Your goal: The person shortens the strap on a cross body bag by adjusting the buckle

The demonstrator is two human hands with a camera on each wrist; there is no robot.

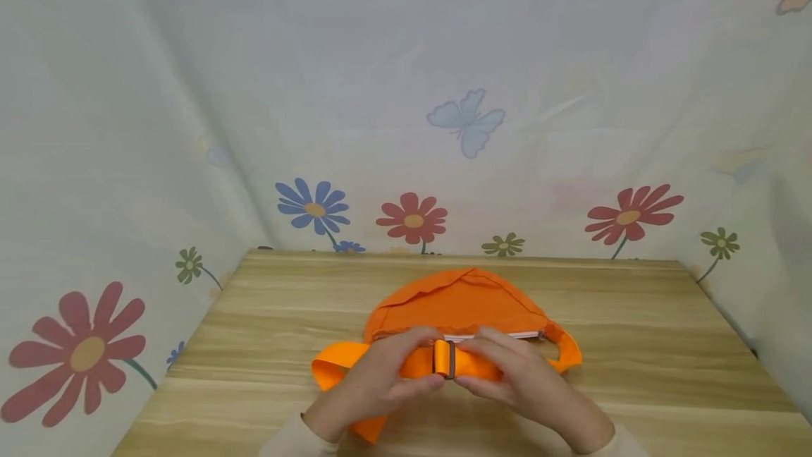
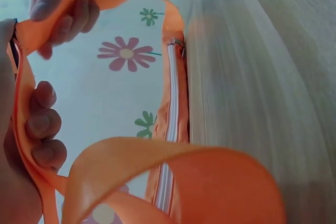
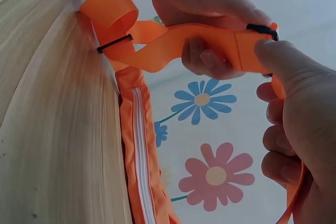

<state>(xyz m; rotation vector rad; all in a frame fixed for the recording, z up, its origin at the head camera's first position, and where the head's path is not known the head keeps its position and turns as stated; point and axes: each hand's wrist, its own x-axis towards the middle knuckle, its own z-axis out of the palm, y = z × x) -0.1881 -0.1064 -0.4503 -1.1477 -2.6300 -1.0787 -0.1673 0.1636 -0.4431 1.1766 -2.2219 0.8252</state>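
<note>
An orange waist bag (image 1: 457, 302) lies on the wooden table, its white zipper (image 3: 140, 156) facing the person. In front of it, both hands hold the bag's orange strap (image 1: 419, 364) at a dark buckle (image 1: 444, 359). The left hand (image 1: 387, 376) pinches the strap just left of the buckle, thumb below and fingers above. On the other side, the right hand (image 1: 517, 376) grips the strap beside the buckle, with its thumb (image 3: 283, 59) against it. A second dark slider (image 3: 114, 43) sits on the strap near the bag's end. Slack strap loops out past the left hand.
The wooden table (image 1: 254, 344) extends to both sides of the bag. Behind it hangs a pale cloth backdrop (image 1: 380, 90) printed with flowers and butterflies, which also runs along the left and right sides.
</note>
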